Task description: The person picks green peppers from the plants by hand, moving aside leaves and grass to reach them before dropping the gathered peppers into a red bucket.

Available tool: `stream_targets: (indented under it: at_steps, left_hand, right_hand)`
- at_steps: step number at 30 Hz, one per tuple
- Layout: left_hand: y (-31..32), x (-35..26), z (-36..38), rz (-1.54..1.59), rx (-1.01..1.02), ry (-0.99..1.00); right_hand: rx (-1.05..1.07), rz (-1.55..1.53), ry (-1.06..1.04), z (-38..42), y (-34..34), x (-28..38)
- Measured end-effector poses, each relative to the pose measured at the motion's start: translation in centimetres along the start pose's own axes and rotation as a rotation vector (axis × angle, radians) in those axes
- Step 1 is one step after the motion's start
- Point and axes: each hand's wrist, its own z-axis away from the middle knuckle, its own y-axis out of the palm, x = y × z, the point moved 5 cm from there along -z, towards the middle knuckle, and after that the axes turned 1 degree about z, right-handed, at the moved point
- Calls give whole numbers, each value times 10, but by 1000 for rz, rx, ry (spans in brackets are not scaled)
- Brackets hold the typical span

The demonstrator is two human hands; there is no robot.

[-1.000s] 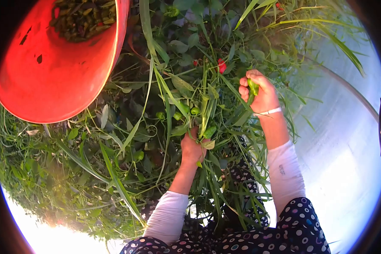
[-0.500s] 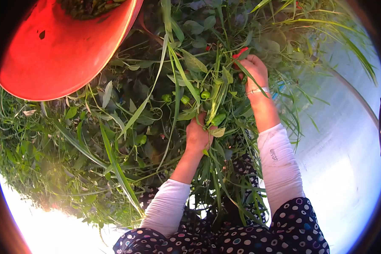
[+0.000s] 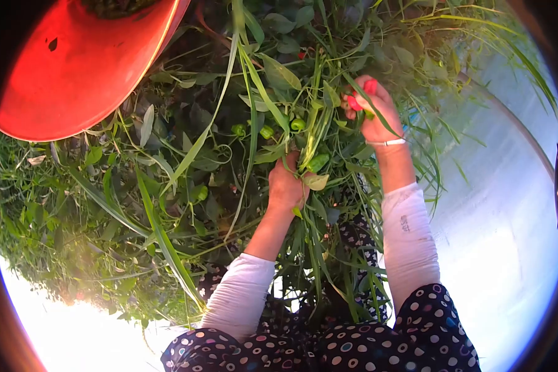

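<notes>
My right hand [image 3: 381,115] is closed around red chili peppers [image 3: 369,86], which show between the fingers and palm. A long grass blade crosses in front of that hand. Lower and to the left, my left hand [image 3: 288,187] is wrapped round the stems of a pepper plant [image 3: 312,139]; its fingertips are hidden by leaves. Right beside it hangs a plump green pepper [image 3: 318,163]. Smaller green peppers [image 3: 298,124] hang just above the left hand, among leaves. One spot of red fruit [image 3: 302,55] shows deeper in the foliage.
A large red bucket [image 3: 74,80] with dark contents tilts in at the upper left. Dense plants and grass [image 3: 93,217] fill the left and middle. Pale plastic sheeting [image 3: 490,235] lies along the right, with a thin hose or pole [image 3: 521,121] across it.
My right hand has turned and drawn back slightly from the foliage, so the red peppers show more in its grip. The left hand keeps its hold. The view has shifted a little.
</notes>
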Motion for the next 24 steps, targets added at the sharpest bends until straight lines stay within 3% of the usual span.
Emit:
stream_targets:
  at_steps: [3, 4, 6, 10, 12, 13, 14, 15, 16, 17, 18, 20, 21, 24]
  left_hand:
    - [2, -21, 7, -305, -8, -10]
    - [2, -43, 15, -479, -11, 6]
    - [3, -67, 21, -611, 41, 50]
    - [7, -44, 14, -561, 58, 26]
    - [6, -15, 6, -153, -13, 169]
    - [6, -30, 9, -336, -25, 141]
    - [3, -58, 17, -472, 56, -99]
    - [5, -63, 18, -537, 83, -75]
    - [7, -66, 17, -598, 107, -44]
    - [7, -68, 17, -642, 123, -115]
    - [8, -63, 19, -599, 113, -136]
    - [6, -68, 21, -603, -5, 130]
    - [7, -74, 23, -613, 18, 98]
    - [6, -81, 22, -627, 112, -84]
  right_hand:
    - [58, -299, -8, 36, 23, 14]
    - [200, -507, -28, 40, 29, 21]
    - [202, -510, -203, 51, 58, 58]
    - [486, -530, -262, 39, 186, 140]
    - [702, -550, -363, 35, 253, 165]
    - [455, -250, -394, 31, 251, 171]
    - [210, 56, -406, 29, 245, 170]
    - [239, -58, -517, 39, 229, 177]
    - [43, -159, -643, 61, 221, 179]
    - [223, -166, -789, 85, 211, 181]
    - [226, -200, -850, 109, 210, 187]
    - [274, -414, -939, 141, 218, 197]
    - [337, -487, -1072, 143, 225, 208]
    - [321, -452, -1026, 137, 231, 195]
